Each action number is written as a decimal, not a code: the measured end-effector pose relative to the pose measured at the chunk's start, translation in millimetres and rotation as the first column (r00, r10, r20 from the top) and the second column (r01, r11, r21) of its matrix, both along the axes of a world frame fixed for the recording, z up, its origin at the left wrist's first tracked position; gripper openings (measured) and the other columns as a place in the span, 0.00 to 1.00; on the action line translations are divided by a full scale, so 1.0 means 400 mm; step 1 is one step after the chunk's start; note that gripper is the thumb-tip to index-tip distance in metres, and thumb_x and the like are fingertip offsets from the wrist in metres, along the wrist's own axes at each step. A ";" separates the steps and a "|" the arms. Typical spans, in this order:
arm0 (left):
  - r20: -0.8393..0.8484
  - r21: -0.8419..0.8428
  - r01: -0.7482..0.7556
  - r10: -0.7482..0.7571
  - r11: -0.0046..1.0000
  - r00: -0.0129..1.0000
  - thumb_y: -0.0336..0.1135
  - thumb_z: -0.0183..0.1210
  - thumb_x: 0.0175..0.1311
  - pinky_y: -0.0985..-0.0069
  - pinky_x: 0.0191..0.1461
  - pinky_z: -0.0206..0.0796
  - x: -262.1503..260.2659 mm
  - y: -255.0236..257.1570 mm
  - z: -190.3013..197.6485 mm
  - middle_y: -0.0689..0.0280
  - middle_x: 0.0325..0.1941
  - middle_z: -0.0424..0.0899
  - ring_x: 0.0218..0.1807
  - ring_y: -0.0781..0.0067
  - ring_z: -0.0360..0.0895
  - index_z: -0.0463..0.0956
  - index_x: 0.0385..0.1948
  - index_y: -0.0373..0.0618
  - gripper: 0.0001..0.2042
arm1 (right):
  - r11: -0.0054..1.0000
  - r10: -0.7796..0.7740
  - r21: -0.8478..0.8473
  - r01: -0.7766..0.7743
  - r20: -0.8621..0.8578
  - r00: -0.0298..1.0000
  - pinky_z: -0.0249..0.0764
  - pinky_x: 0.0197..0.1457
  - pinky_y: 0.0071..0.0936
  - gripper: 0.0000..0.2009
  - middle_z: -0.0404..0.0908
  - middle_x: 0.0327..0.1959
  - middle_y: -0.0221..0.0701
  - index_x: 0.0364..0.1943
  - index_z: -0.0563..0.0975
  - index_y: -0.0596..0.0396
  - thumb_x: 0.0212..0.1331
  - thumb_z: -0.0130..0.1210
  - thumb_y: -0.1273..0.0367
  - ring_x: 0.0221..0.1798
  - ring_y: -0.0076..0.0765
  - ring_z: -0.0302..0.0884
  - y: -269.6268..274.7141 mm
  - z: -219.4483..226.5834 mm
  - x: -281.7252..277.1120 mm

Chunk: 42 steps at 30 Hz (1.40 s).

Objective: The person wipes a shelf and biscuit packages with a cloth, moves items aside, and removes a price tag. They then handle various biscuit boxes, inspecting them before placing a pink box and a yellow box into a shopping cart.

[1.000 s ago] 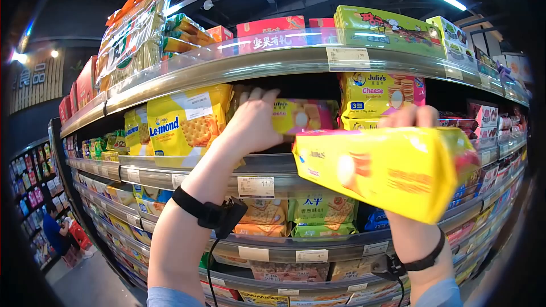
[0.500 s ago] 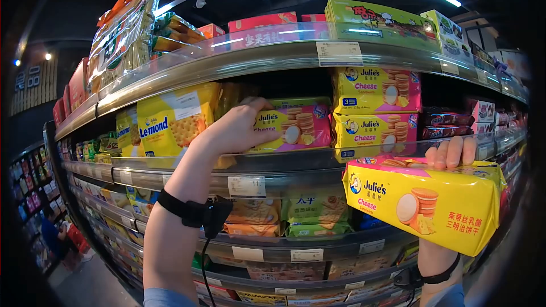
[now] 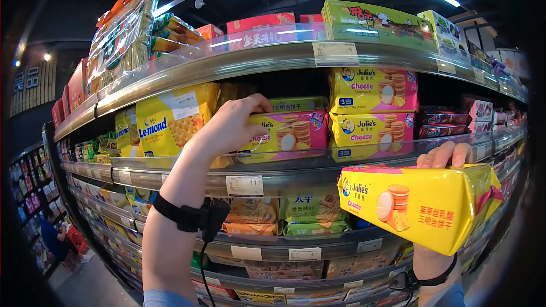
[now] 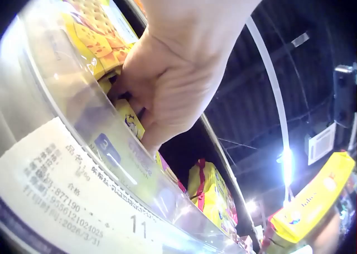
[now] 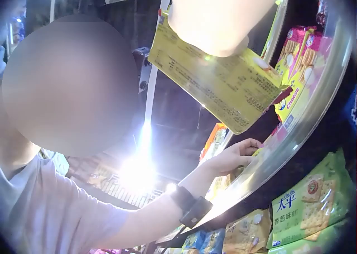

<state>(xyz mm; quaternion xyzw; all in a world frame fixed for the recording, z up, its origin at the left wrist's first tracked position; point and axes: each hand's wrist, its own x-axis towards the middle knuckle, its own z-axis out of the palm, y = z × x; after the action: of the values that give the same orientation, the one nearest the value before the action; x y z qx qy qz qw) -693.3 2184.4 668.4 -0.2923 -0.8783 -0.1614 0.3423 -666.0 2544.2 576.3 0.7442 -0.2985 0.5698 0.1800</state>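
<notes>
My left hand (image 3: pixel 230 125) reaches over the shelf's clear front lip and grips the left end of a yellow and pink Julie's cheese sandwich biscuit pack (image 3: pixel 296 133). In the left wrist view its thumb and fingers curl around the pack's end (image 4: pixel 131 120). Another pack (image 3: pixel 298 103) shows its top edge in shade behind that one. Out in front of the shelf, my right hand (image 3: pixel 445 154) holds a second biscuit pack (image 3: pixel 398 204) of the same kind, fingers over its top, front facing me. The printed back of this pack (image 5: pixel 215 81) shows in the right wrist view.
Two stacked cheese biscuit packs (image 3: pixel 372 131) stand to the right of the left hand's pack. Yellow Le-mond packs (image 3: pixel 170 122) stand on its left. The upper shelf edge (image 3: pixel 256 59) runs overhead. A person (image 3: pixel 54 233) sits in the aisle at far left.
The left hand's pack has come forward and down to the shelf front, its face now toward me. My right hand has moved right and lower, turning its pack's front toward me.
</notes>
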 end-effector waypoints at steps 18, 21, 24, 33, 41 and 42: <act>-0.145 0.697 0.426 -0.468 0.577 0.872 0.36 0.56 0.66 0.75 0.34 0.73 0.250 -0.026 -0.214 0.60 0.31 0.82 0.34 0.73 0.81 0.76 0.37 0.34 0.11 | 0.781 -0.425 -0.357 0.513 0.298 0.855 0.72 0.39 0.29 0.08 0.69 0.30 0.34 0.36 0.64 0.51 0.69 0.50 0.67 0.31 0.34 0.70 -0.233 0.024 0.191; -0.120 0.955 0.294 -0.864 0.034 0.488 0.34 0.57 0.60 0.72 0.41 0.76 0.382 0.038 -0.354 0.57 0.42 0.82 0.43 0.67 0.82 0.72 0.50 0.33 0.18 | 0.870 -0.375 -0.329 0.368 0.044 0.926 0.65 0.31 0.26 0.19 0.68 0.21 0.26 0.19 0.64 0.50 0.65 0.52 0.59 0.27 0.27 0.67 -0.294 0.027 0.173; -0.166 0.978 0.185 -0.879 -0.091 0.447 0.32 0.59 0.61 0.72 0.44 0.75 0.458 0.053 -0.384 0.59 0.43 0.82 0.45 0.68 0.81 0.74 0.49 0.37 0.16 | 0.550 -0.829 -0.567 0.613 -0.286 0.480 0.59 0.27 0.37 0.12 0.72 0.25 0.28 0.19 0.68 0.48 0.38 0.61 0.64 0.26 0.36 0.73 -0.353 -0.011 0.190; -0.065 0.983 0.154 -0.604 0.097 0.794 0.22 0.58 0.50 0.66 0.58 0.71 0.406 -0.036 -0.389 0.57 0.54 0.79 0.54 0.63 0.78 0.67 0.58 0.34 0.27 | 0.463 -0.860 -0.656 0.596 -0.496 0.123 0.67 0.49 0.43 0.14 0.74 0.44 0.30 0.44 0.70 0.44 0.53 0.58 0.62 0.48 0.39 0.72 -0.465 -0.104 0.122; -0.148 0.939 0.275 -0.477 0.208 0.866 0.25 0.54 0.63 0.65 0.59 0.72 0.296 -0.036 -0.244 0.59 0.56 0.76 0.56 0.67 0.76 0.62 0.61 0.40 0.23 | 0.109 -0.878 -0.542 0.833 -0.446 -0.175 0.59 0.65 0.50 0.19 0.69 0.60 0.42 0.51 0.68 0.52 0.55 0.55 0.64 0.67 0.49 0.62 -0.424 0.022 0.083; -0.147 0.939 0.274 -0.477 0.208 0.867 0.25 0.54 0.63 0.65 0.59 0.72 0.288 -0.029 -0.225 0.59 0.56 0.76 0.56 0.67 0.76 0.62 0.61 0.40 0.23 | 0.122 -0.911 -0.589 0.799 -0.386 -0.146 0.62 0.63 0.47 0.17 0.71 0.57 0.41 0.48 0.69 0.53 0.55 0.55 0.66 0.63 0.47 0.65 -0.429 0.037 0.067</act>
<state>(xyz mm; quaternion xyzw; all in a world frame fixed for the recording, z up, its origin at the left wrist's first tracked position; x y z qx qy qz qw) -578.0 2173.0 578.3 -0.2265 -0.5434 -0.7431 0.3181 -639.4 2372.6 591.0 0.4859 -0.5738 -0.0041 0.6593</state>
